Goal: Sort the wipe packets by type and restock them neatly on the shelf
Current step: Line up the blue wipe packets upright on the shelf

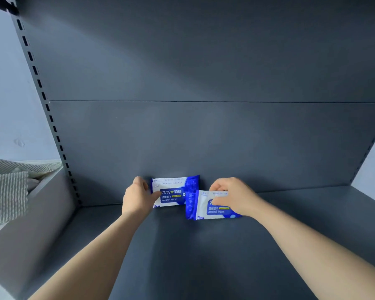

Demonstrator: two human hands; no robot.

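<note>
Two blue-and-white alcohol wipe packets stand on the dark grey shelf (204, 245) near its back panel. My left hand (136, 198) grips the left end of the left packet (173, 192), which stands upright against the back panel. The right packet (200, 206) sits slightly nearer to me, and its left end overlaps the first packet's right end. My right hand (232, 195) holds it from above, thumb on its front and fingers over the top edge.
A slotted upright (50, 118) borders the shelf on the left. Beyond it sit a grey box (30, 224) and striped cloth (7, 195). The shelf's right side wall (368, 152) closes the far right. The shelf surface stretches wide on both sides of the packets.
</note>
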